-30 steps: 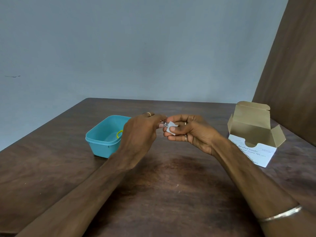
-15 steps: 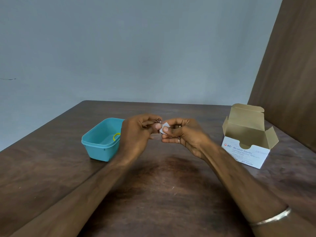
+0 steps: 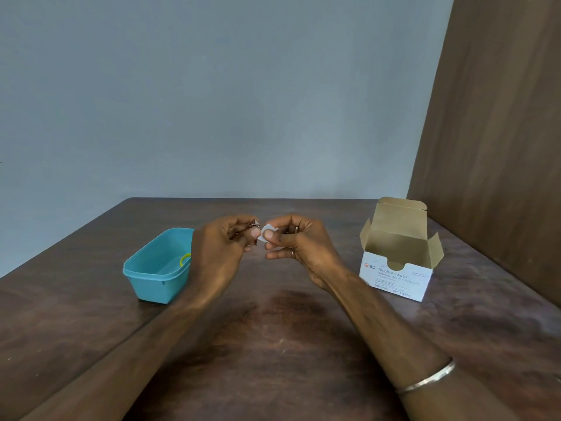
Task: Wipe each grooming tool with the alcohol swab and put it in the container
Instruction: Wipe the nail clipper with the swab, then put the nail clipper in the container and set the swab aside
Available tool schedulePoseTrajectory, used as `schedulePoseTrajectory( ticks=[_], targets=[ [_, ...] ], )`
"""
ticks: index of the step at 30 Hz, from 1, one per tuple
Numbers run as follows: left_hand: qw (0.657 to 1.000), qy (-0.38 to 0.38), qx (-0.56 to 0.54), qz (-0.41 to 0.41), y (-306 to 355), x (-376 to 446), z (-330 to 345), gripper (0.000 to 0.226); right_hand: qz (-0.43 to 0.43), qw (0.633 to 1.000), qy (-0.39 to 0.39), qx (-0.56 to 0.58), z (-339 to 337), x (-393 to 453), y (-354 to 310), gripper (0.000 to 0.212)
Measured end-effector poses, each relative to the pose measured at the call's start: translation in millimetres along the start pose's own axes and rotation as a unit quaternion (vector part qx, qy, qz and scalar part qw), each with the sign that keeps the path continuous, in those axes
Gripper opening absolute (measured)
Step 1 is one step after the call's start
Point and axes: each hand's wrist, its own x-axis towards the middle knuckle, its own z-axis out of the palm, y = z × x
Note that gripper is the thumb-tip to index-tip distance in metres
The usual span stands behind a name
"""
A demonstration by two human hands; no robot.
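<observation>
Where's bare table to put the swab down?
Bare wood lies between the teal container and the swab box, under the forearms, and behind the left hand and right hand. The swab sits pinched there, so mid-air centre is crowded.

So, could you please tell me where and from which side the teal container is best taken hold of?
Probably by its long rim, from the near left corner. The teal container stands upright and open-topped on the table, with a protruding lip that fingers could hook under. Its right end sits behind the left hand, so the left side offers the freer approach. The right hand is pinching the swab.
</observation>
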Motion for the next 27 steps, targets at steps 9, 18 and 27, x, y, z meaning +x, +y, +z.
schedulePoseTrajectory(
  ticks=[9,18,27],
  targets=[
    [0.909,0.043,0.394,0.126,6,32,-65,0.012,-0.074,0.944,0.032,-0.319,-5,9,17,0.007],
    [0.858,-0.127,0.489,-0.095,-15,40,-78,0.011,-0.082,0.921,0.023,-0.38,-4,7,18,0.009],
    [0.842,-0.19,0.493,-0.112,-11,42,-69,0.03,-0.099,0.895,0.017,-0.434,-4,3,12,0.009]
  ],
)
